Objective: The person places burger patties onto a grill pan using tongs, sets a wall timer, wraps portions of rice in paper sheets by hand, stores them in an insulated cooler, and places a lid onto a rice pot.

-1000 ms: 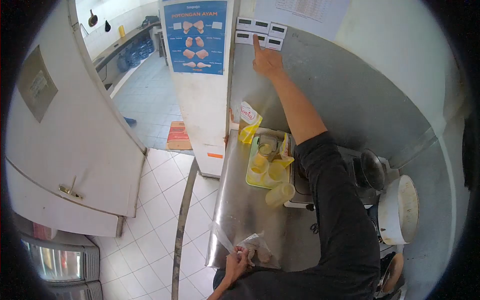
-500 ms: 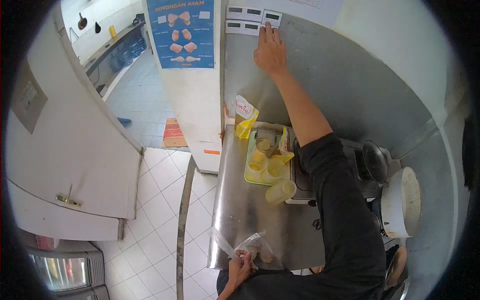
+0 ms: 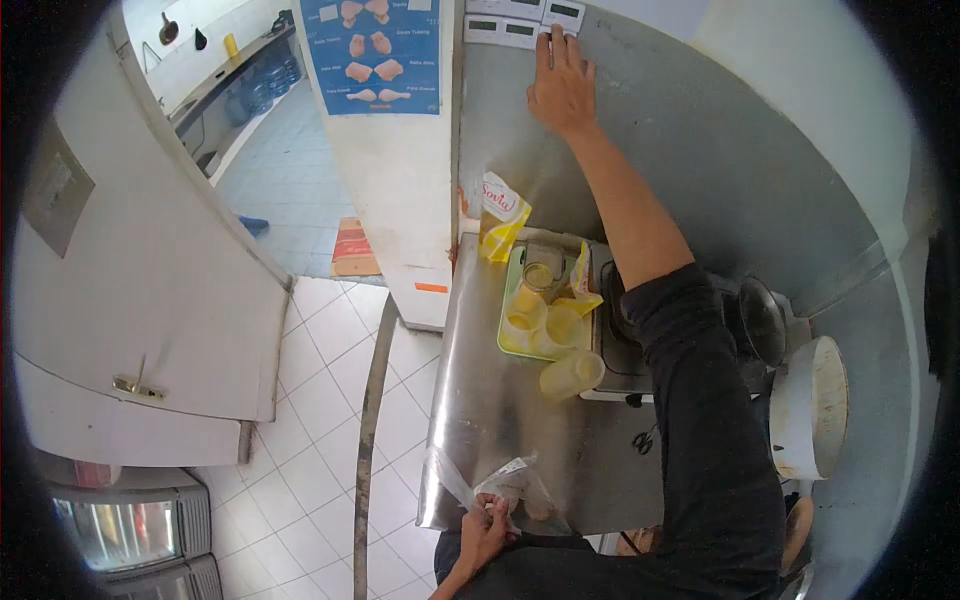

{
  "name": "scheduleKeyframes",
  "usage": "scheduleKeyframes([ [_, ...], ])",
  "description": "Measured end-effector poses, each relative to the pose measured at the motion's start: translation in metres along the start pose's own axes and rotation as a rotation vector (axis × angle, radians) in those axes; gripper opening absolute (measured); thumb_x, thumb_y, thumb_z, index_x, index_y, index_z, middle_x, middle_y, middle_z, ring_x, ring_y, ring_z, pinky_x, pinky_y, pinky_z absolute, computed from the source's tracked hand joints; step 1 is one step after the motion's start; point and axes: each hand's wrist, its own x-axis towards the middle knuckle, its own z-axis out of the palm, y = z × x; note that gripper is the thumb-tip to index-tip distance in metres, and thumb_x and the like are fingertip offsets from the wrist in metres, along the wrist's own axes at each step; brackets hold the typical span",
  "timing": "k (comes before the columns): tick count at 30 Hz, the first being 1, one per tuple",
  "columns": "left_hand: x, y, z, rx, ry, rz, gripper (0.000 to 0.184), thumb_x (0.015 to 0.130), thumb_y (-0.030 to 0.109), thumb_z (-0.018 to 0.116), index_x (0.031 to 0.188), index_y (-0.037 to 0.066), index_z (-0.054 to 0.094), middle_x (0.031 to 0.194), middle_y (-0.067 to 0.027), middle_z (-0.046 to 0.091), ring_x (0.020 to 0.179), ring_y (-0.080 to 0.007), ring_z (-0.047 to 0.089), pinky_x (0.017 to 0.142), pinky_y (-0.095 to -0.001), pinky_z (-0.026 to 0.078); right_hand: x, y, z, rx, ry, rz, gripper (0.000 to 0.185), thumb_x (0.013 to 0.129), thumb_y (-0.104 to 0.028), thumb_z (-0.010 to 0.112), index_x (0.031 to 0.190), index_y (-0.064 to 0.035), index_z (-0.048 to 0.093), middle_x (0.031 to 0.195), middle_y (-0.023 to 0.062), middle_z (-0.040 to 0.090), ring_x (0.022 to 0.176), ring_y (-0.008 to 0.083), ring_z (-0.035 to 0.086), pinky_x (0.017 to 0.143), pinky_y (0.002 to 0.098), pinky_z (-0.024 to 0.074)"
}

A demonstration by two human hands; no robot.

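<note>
My right hand [image 3: 562, 88] reaches up to the grey wall, fingers stretched out. Its fingertips are at the lower edge of a small white digital timer [image 3: 564, 14], the rightmost in a group of several. Down at the near edge of the steel table [image 3: 470, 400], my left hand [image 3: 484, 530] is closed on the gathered neck of a clear plastic bag [image 3: 525, 487]. Something brownish lies inside the bag, too unclear to name.
Yellowish plastic cups [image 3: 562, 325] stand on a green-rimmed tray [image 3: 515, 352], with one cup [image 3: 574, 375] lying beside it. A Sovia pouch [image 3: 500, 215] leans by the pillar. Scissors [image 3: 643, 440] lie near the stove [image 3: 618, 375]. A big white pot [image 3: 800, 405] is at the right.
The view has tilted down a little, so the timers and poster sit higher in the picture. My right hand has slid slightly below the timer's display; my left still grips the bag.
</note>
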Motion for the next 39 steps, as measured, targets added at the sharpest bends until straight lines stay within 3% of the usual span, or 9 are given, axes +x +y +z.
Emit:
scheduleKeyframes([
  [3,0.000,-0.002,0.003,-0.018,0.044,-0.009,0.028,0.100,0.028,0.055,0.104,0.001,0.052,0.064,-0.0101,0.066,0.056,-0.0166,0.065,0.052,-0.0330,0.049,-0.003,-0.004,0.006,-0.021,0.004,-0.008,0.064,0.083,-0.016,0.059,0.141,0.0036,0.040,0.152,0.0219,0.032,0.139,0.0384,0.034,0.102,0.0630,0.0370],
  [8,0.006,-0.013,0.004,-0.002,0.036,0.020,0.035,0.100,0.032,0.056,0.104,-0.002,0.049,0.063,-0.0087,0.067,0.051,-0.0131,0.064,0.048,-0.0268,0.050,-0.009,-0.011,0.018,-0.027,0.030,-0.127,0.058,0.086,-0.015,0.055,0.140,0.0020,0.043,0.151,0.0191,0.036,0.140,0.0352,0.036,0.102,0.0626,0.0368],
  [11,0.006,-0.010,0.004,-0.002,0.032,0.025,0.034,0.100,0.032,0.056,0.104,-0.002,0.049,0.063,-0.0084,0.067,0.051,-0.0132,0.064,0.049,-0.0269,0.050,-0.011,-0.016,0.020,-0.098,-0.058,-0.169,0.076,0.078,-0.021,0.070,0.144,-0.0010,0.037,0.155,0.0142,0.031,0.141,0.0310,0.033,0.104,0.0583,0.0374],
  [14,0.006,-0.014,0.004,0.032,0.052,0.073,0.033,0.100,0.031,0.056,0.103,-0.002,0.049,0.062,-0.0080,0.066,0.052,-0.0135,0.064,0.049,-0.0269,0.049,-0.011,-0.018,0.028,-0.099,-0.053,-0.185,0.076,0.078,-0.021,0.070,0.144,-0.0009,0.038,0.155,0.0144,0.031,0.142,0.0308,0.033,0.104,0.0571,0.0387],
  [17,0.007,-0.014,0.003,0.020,0.042,0.047,0.032,0.100,0.030,0.056,0.102,-0.001,0.050,0.062,-0.0077,0.066,0.053,-0.0138,0.064,0.049,-0.0271,0.048,-0.006,-0.021,0.022,-0.087,-0.093,-0.163,0.075,0.078,-0.021,0.070,0.143,-0.0005,0.039,0.154,0.0145,0.032,0.141,0.0300,0.033,0.103,0.0567,0.0394],
  [20,0.006,-0.008,0.003,-0.018,0.026,0.012,0.030,0.100,0.028,0.056,0.102,-0.001,0.050,0.062,-0.0080,0.066,0.053,-0.0136,0.064,0.049,-0.0271,0.048,-0.005,-0.025,0.018,-0.091,-0.016,-0.187,0.055,0.084,-0.015,0.056,0.137,0.0009,0.048,0.148,0.0159,0.040,0.133,0.0290,0.042,0.098,0.0545,0.0414],
  [26,0.005,-0.004,0.002,0.046,0.058,0.080,0.029,0.100,0.027,0.056,0.102,-0.001,0.050,0.062,-0.0080,0.066,0.052,-0.0134,0.064,0.049,-0.0269,0.049,0.001,-0.030,0.016,-0.084,-0.050,-0.145,0.053,0.084,-0.015,0.057,0.133,0.0029,0.050,0.146,0.0164,0.042,0.128,0.0285,0.046,0.093,0.0523,0.0432],
  [29,0.005,-0.006,0.002,0.010,0.036,0.043,0.029,0.100,0.027,0.057,0.102,-0.001,0.050,0.063,-0.0082,0.067,0.052,-0.0133,0.064,0.049,-0.0267,0.049,0.005,-0.034,0.015,-0.075,-0.085,-0.091,0.069,0.075,-0.020,0.071,0.135,0.0033,0.047,0.145,0.0146,0.044,0.126,0.0254,0.046,0.091,0.0519,0.0426],
  [39,0.007,-0.014,0.002,-0.025,0.017,0.030,0.030,0.100,0.028,0.056,0.102,-0.001,0.050,0.062,-0.0089,0.067,0.053,-0.0145,0.065,0.047,-0.0275,0.049,0.009,-0.045,0.011,0.015,-0.079,-0.031,0.051,0.081,-0.014,0.060,0.128,0.0056,0.052,0.136,0.0189,0.048,0.121,0.0296,0.047,0.090,0.0542,0.0413],
])
